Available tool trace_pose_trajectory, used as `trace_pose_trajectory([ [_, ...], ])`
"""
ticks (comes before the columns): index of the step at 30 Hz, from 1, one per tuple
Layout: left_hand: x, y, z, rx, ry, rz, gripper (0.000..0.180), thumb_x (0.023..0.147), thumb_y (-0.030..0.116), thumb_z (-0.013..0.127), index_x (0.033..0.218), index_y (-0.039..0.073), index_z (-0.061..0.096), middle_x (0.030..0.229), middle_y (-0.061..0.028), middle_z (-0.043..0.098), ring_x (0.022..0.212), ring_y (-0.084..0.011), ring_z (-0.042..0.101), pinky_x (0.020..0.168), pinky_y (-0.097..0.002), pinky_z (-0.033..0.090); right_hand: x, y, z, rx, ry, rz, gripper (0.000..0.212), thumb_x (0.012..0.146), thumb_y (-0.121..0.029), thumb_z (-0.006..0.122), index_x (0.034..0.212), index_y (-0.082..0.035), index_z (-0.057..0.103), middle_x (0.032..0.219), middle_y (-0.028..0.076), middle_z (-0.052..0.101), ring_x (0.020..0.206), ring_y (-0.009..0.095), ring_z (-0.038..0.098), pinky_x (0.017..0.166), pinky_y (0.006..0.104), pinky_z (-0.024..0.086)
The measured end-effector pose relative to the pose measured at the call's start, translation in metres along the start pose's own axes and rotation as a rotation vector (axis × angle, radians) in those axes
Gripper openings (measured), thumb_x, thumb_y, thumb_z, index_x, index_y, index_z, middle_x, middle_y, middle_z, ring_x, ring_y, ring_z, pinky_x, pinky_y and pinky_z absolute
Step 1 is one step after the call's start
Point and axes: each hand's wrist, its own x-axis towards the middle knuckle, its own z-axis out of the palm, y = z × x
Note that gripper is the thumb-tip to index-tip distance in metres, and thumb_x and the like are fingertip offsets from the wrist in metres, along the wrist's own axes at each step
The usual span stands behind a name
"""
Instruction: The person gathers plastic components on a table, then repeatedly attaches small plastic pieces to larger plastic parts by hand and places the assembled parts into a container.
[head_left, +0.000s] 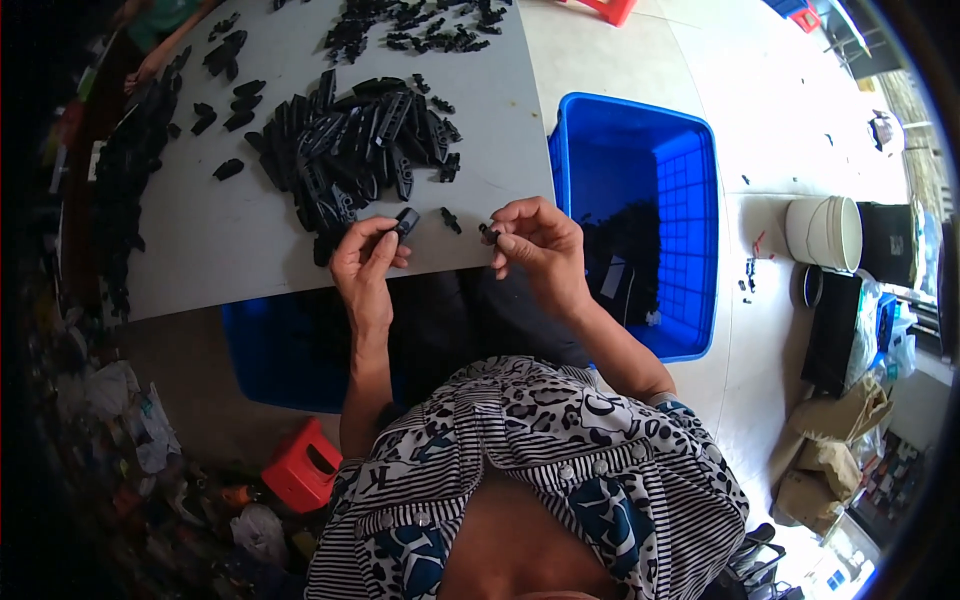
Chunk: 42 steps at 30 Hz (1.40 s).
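Between the thumb and fingers of my left hand (pixel 366 262) is a black plastic housing (pixel 406 221), held just above the table's near edge. My right hand (pixel 540 245) pinches a small black plastic clip (pixel 489 233), a short way to the right of it. The two pieces are apart. On the tabletop between my hands lies a loose small black part (pixel 451 220). Beyond my left hand spreads a heap of long black plastic housings (pixel 350 140), some showing their hollow side.
More small black parts (pixel 410 25) cover the far side of the grey table (pixel 200 260). A blue crate (pixel 690 345) with dark contents stands right of the table. At far left is another person's hand (pixel 135 80). A red stool (pixel 303 465) and a white bucket (pixel 822 233) are on the floor.
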Motion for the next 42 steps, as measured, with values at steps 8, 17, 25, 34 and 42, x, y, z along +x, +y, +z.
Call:
trace_pose_trajectory([
  [8,-0.014,0.018,0.004,-0.096,-0.107,-0.073,0.012,0.088,0.007,0.061,0.097,0.0,0.066,0.085,-0.0041,0.063,0.073,-0.0103,0.06,0.065,-0.0219,0.048,0.004,0.009,0.01,0.423,-0.055,0.27,0.011,0.088,-0.001,0.06,0.098,0.0,0.058,0.085,0.014,0.066,0.067,0.013,0.065,0.057,0.0238,0.055],
  [17,-0.021,0.029,0.008,-0.102,-0.123,-0.064,0.014,0.088,0.006,0.061,0.099,-0.001,0.065,0.087,-0.0051,0.063,0.073,-0.0106,0.06,0.069,-0.022,0.049,-0.005,0.01,0.009,0.378,-0.033,0.249,0.006,0.085,0.002,0.06,0.091,0.0,0.059,0.082,0.012,0.065,0.068,0.016,0.065,0.059,0.0267,0.055],
  [25,-0.025,0.03,0.011,-0.069,-0.166,-0.106,0.024,0.083,-0.003,0.063,0.107,-0.002,0.062,0.092,-0.0057,0.064,0.077,-0.009,0.061,0.073,-0.0206,0.049,-0.006,0.015,0.019,0.332,-0.024,0.242,0.01,0.082,0.008,0.061,0.09,0.001,0.06,0.079,0.007,0.063,0.071,0.017,0.066,0.064,0.0295,0.058],
  [34,-0.023,0.031,0.012,-0.052,-0.151,-0.097,0.027,0.082,-0.005,0.062,0.109,-0.002,0.062,0.093,-0.0054,0.064,0.077,-0.0087,0.061,0.074,-0.0205,0.05,-0.004,0.013,0.026,0.009,-0.02,0.147,0.008,0.084,0.005,0.062,0.091,0.006,0.06,0.081,0.011,0.065,0.07,0.018,0.067,0.065,0.029,0.058],
  [42,-0.023,0.03,0.011,-0.013,-0.201,-0.111,0.026,0.081,-0.006,0.062,0.106,-0.001,0.062,0.093,-0.0038,0.064,0.075,-0.0074,0.059,0.071,-0.0204,0.05,0.002,0.01,0.03,-0.016,-0.008,0.047,0.013,0.088,-0.009,0.063,0.089,0.004,0.059,0.076,0.01,0.063,0.057,0.013,0.061,0.052,0.0246,0.051],
])
